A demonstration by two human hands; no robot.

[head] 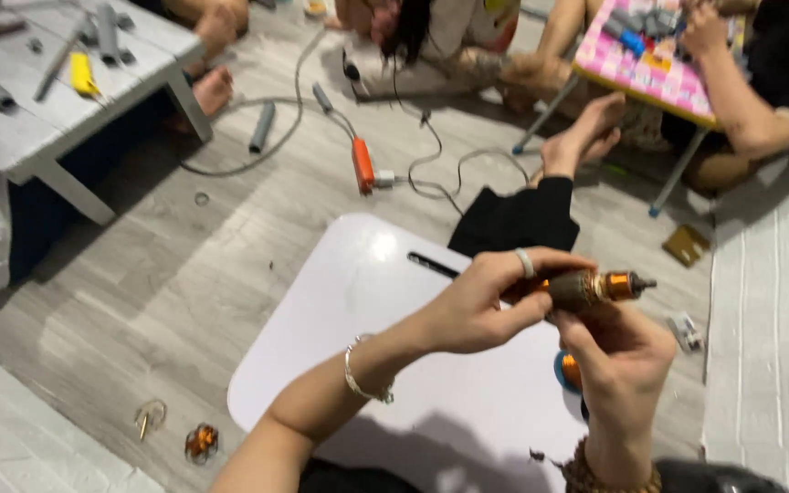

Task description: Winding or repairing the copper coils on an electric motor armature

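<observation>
Right over the white tabletop [358,301] we've got both hands on a small motor rotor [586,288], the kind with copper-orange windings and a thin shaft poking out. Our right hand [618,361] comes up from below, fingers closed around the underside of the rotor's middle. Our left hand [477,301], ring on one finger and a bracelet at the wrist, pinches the left end, thumb under and fingers over. So each hand has a narrow grip holding the rotor, lifted clear of the tabletop. Its long axis runs pretty much level, left to right, shaft tip pointing right and away from the left hand; the right hand sits nearer that free end. Just below the right hand a blue-rimmed orange piece [566,370] peeks out, mostly hidden. Down left on the floor lies another copper coil [201,443]. Farther out, an orange tool [362,166] with cables lies on the floor, and other people sit around low tables [38,119].
</observation>
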